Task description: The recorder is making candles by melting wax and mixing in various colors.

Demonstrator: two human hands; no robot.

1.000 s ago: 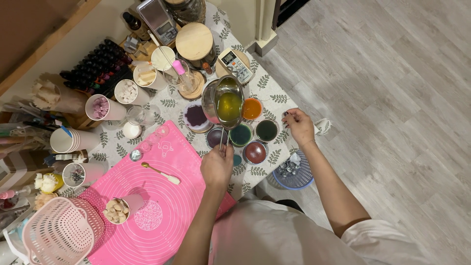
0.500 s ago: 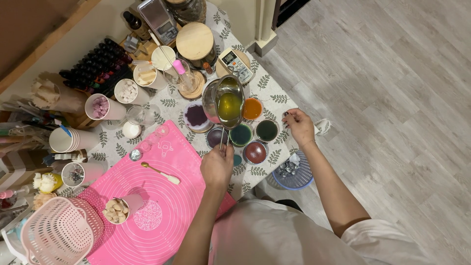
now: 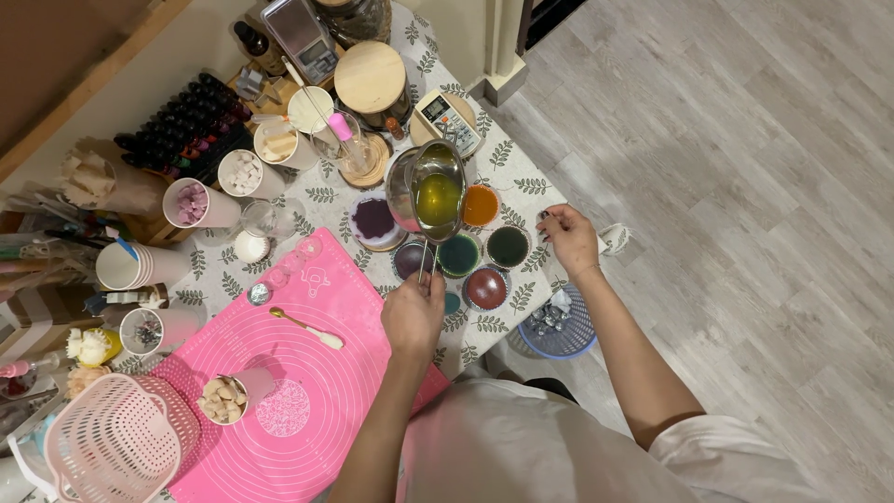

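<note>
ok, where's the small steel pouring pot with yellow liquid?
Head view, centre-top: steel pouring pot, held by the left hand, above the purple dish and orange dish.

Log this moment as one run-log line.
left hand: holds metal pot of yellow liquid above dye cups | right hand: rests at table edge

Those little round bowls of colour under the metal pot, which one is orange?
The orange bowl sits just right of the metal pot, at the far end of the cluster. The others hold darker purple, green, teal and reddish-brown.
</note>
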